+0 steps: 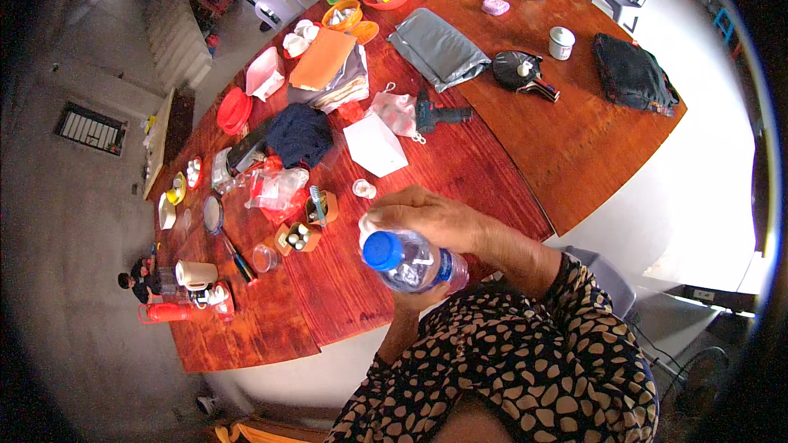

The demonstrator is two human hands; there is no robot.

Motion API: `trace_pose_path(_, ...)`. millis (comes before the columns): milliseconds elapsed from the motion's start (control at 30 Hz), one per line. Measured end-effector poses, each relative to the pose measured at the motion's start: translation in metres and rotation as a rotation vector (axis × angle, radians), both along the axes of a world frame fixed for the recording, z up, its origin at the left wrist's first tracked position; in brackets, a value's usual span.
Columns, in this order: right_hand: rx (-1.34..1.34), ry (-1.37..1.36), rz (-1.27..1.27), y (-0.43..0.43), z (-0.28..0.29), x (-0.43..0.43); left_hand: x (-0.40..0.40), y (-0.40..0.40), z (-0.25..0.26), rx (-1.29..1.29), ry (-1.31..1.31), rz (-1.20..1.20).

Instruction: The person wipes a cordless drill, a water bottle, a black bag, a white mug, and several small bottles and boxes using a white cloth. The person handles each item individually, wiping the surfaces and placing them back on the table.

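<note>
My left hand (420, 298) is wrapped around the lower side of a clear plastic bottle (409, 280) with a blue screw cap and a blue label. Above the bottle, my right hand (425, 216) has its fingers closed on a small white item (365, 229), perhaps a cloth or tissue, beside the cap. The bottle hides part of the left hand. Nearby on the red-brown wooden table (345, 283) are a small clear cup (364, 189), a white box-like item (377, 144), and a brown container holding a blue brush (317, 204).
Beyond the hands lie a dark cloth (300, 135), a cordless drill (443, 115), a grey plastic package (438, 49) and table tennis bats (517, 72). A black bag (634, 74) and a lidded white mug (561, 43) are at the right. A person (143, 281) is at the far left.
</note>
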State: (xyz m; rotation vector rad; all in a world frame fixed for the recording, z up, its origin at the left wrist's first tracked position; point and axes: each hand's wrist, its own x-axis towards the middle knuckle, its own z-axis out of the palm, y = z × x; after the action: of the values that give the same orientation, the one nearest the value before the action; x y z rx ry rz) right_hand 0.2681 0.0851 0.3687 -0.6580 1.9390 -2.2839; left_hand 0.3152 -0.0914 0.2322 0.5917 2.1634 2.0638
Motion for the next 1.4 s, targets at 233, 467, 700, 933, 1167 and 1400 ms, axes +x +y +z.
trace_pose_path(233, -0.003, 0.492, -0.38, -0.015, -0.01, 0.027, -0.009, 0.024, 0.027, 0.584, -0.247, -0.032)
trace_pose_path(467, 0.235, 0.782, -0.618, -0.032, -0.024, 0.052, -0.012, 0.027, 0.049, 0.714, -0.285, 0.054)
trace_pose_path(700, 0.441, 0.455, -0.757, -0.027, -0.091, 0.078, -0.041, 0.032, 0.082, 0.713, -0.05, 0.16)
trace_pose_path(933, -0.148, -0.418, -0.346, -0.015, -0.12, 0.077, -0.042, 0.05, 0.083, 0.695, 0.025, 0.14)
trace_pose_path(1167, -0.651, -0.698, -0.321, -0.004, -0.158, 0.063, -0.051, 0.087, 0.064, 0.531, 0.106, 0.218)
trace_pose_path(1400, -0.023, -0.533, -0.415, 0.078, -0.158, 0.051, -0.064, 0.137, 0.021, 0.332, -0.014, 0.133)
